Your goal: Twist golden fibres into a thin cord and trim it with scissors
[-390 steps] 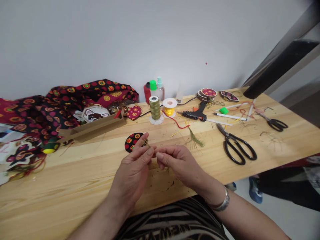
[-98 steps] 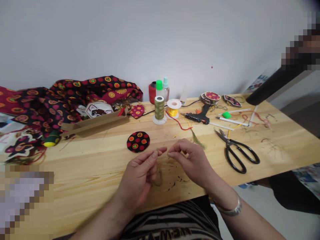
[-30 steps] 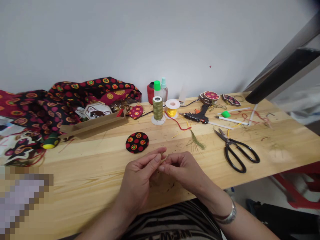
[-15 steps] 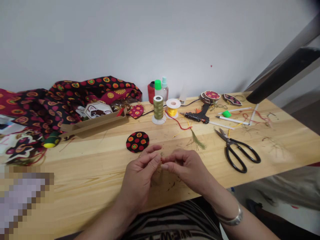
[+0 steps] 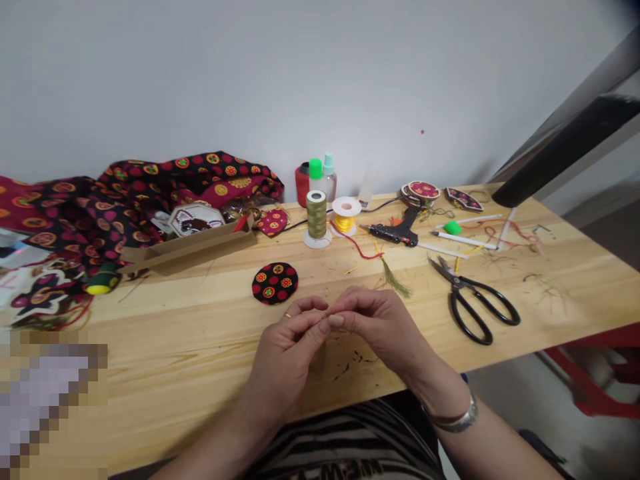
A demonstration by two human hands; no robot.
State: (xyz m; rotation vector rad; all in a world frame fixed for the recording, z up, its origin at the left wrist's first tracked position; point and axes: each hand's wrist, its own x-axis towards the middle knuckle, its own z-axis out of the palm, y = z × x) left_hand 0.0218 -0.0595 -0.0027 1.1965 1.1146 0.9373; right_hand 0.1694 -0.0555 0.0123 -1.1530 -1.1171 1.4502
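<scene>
My left hand (image 5: 290, 350) and my right hand (image 5: 380, 327) meet over the wooden table (image 5: 180, 360), thumbs and fingertips pinched together. What they pinch is tiny and covered by the fingers, so I cannot make it out. Just beyond my left hand lies a round patterned fabric piece (image 5: 275, 283), black with red and orange motifs. A green thread tassel (image 5: 395, 277) with a red cord (image 5: 360, 248) rests past my right hand. Black-handled scissors (image 5: 467, 293) lie partly spread to the right of it.
Behind stand an olive thread spool (image 5: 317, 217), a yellow cord spool (image 5: 345, 223) and a clear spray bottle (image 5: 329, 177). A black glue gun (image 5: 397, 232) lies nearby. At left are a cardboard tray (image 5: 190, 252) and heaped patterned cloth (image 5: 165, 170). A dark post (image 5: 560, 153) leans at right.
My hands have drawn closer together at the fingertips, the left shifting slightly right. The small reddish bit and greenish strands between them no longer show. At lower right, a red frame has come into view.
</scene>
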